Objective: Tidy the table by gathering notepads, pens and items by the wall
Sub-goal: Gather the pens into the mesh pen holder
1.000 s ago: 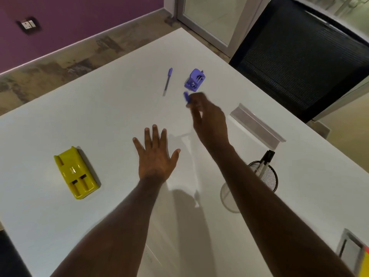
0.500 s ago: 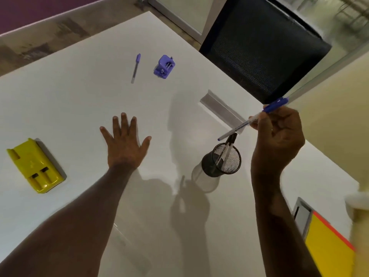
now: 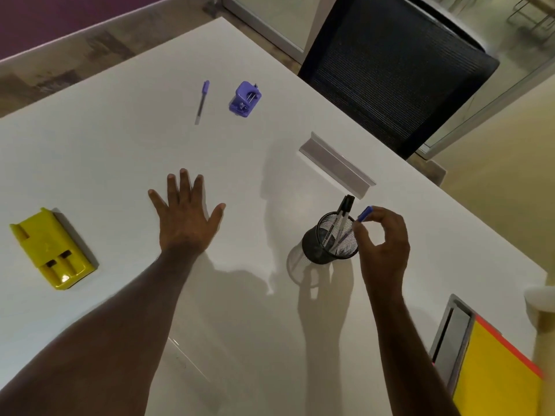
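My right hand point(image 3: 383, 241) pinches the blue cap end of a blue-capped pen point(image 3: 348, 232) whose lower part stands inside the black mesh pen cup point(image 3: 315, 250). A black-capped pen point(image 3: 341, 214) leans in the same cup. My left hand point(image 3: 184, 217) lies flat on the white table point(image 3: 120, 151) with fingers spread, holding nothing. Farther away lie a second blue-capped pen point(image 3: 201, 102) and a purple sharpener-like item point(image 3: 244, 99). A yellow stapler-like item point(image 3: 49, 247) sits at the left.
A clear angled name-plate holder point(image 3: 336, 163) lies beyond the cup. A yellow notepad with a red edge point(image 3: 498, 370) and a grey cable hatch point(image 3: 450, 334) are at the lower right. A black mesh chair point(image 3: 396, 64) stands past the table's far edge.
My right hand carried the blue-capped pen from beside the purple item over to the right, then lowered its tip into the mesh cup. My left hand stayed flat on the table.
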